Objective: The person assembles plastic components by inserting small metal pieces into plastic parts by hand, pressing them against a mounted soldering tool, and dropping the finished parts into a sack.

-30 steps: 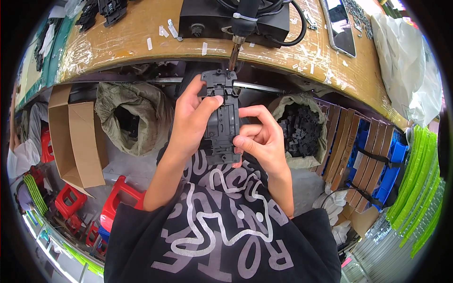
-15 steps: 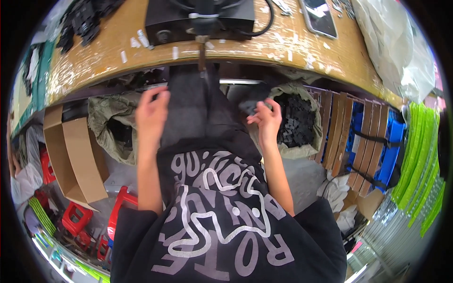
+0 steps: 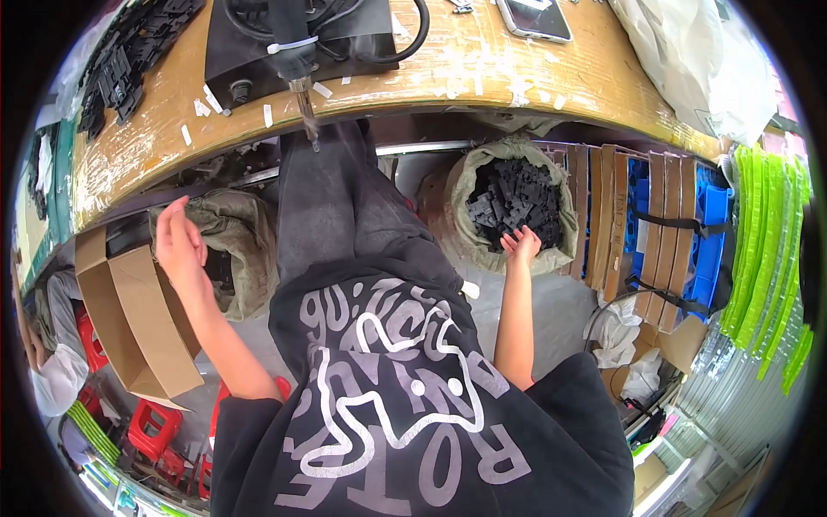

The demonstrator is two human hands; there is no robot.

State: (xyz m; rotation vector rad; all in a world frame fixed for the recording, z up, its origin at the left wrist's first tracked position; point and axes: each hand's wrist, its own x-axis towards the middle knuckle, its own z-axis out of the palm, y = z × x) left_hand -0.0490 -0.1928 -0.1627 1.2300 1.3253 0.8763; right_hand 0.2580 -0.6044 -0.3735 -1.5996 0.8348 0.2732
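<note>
And here's the right hand (image 3: 521, 246), at the mouth of an open sack (image 3: 461, 211) below the worktop's (image 3: 482, 86) near edge, fingers a little spread and curled upward, just by the black plastic parts (image 3: 512, 198) heaped inside. The left hand (image 3: 182, 247) hangs above a second sack (image 3: 245, 215), bare, fingers stretched out and close together. Up on the worktop, scattered with white scraps, a soldering-type tool (image 3: 298, 84) points its tip past the near edge, a black box (image 3: 357, 53) behind it; more dark pieces (image 3: 121, 77) crowd the left end, and a phone (image 3: 536, 19) lies toward the far edge. Around the grey floor (image 3: 485, 310): a cardboard box (image 3: 138, 289), red stools (image 3: 153, 429), bright green strips (image 3: 751, 267) on the right.
</note>
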